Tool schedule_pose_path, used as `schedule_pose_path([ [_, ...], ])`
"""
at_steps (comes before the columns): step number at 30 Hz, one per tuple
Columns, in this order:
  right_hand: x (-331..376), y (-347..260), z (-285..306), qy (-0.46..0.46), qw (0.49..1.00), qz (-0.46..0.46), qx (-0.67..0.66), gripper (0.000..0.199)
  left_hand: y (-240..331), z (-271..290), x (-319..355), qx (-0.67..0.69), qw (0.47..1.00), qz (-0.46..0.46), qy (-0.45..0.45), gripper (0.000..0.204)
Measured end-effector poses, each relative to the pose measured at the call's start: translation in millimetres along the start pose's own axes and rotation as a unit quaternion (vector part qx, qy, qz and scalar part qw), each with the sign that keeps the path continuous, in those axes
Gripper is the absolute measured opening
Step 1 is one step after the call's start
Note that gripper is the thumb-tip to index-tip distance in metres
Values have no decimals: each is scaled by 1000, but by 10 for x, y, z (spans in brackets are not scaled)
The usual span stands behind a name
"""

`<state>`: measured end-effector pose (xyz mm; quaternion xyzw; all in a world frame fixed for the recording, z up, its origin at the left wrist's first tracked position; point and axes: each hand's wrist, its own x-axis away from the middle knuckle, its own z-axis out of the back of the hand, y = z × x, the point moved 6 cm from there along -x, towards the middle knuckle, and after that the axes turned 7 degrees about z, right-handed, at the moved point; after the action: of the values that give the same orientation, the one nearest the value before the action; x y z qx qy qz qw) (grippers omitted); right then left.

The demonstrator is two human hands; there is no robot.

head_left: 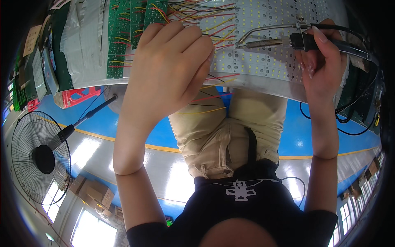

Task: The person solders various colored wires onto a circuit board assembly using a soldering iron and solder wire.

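Note:
My left hand (173, 66) is closed in a fist, back of the hand up, over a bundle of thin red, yellow and black wires (220, 33). The wires run from green circuit boards (116, 49) and come out past its knuckles; the fingertips are hidden. My right hand (323, 61) grips a soldering iron (302, 42) with a bent metal solder-feed tube (267, 28) clamped above it. The iron's tip points left, close to the wire ends, over a white LED panel (257, 61) with rows of small yellowish chips.
Black cables (360, 53) trail from the iron around the right side. Grey-white sheeting (84, 45) covers the left of the bench. A standing fan (43, 158) is at the lower left, near cardboard boxes (96, 193). A red plastic crate (84, 95) sits below the bench edge.

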<state>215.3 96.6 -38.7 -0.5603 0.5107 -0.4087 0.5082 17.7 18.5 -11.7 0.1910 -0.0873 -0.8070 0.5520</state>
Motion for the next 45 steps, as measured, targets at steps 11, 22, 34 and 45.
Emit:
schedule_pose_path([
  [11, -6, 10, 30, 4, 1000, 9, -11, 15, -5, 15, 16, 9, 1000, -1, -23, 14],
  [22, 2, -8, -4, -7, 1000, 9, -1, 15, -6, 11, 15, 11, 1000, -7, -22, 13],
  [34, -9, -7, -1, -8, 1000, 14, -1, 16, 0, 19, -15, 5, 999, -6, -40, 13],
  [45, 3, 8, 12, -4, 1000, 8, -7, 16, 0, 15, -15, 4, 999, -7, -43, 14],
])
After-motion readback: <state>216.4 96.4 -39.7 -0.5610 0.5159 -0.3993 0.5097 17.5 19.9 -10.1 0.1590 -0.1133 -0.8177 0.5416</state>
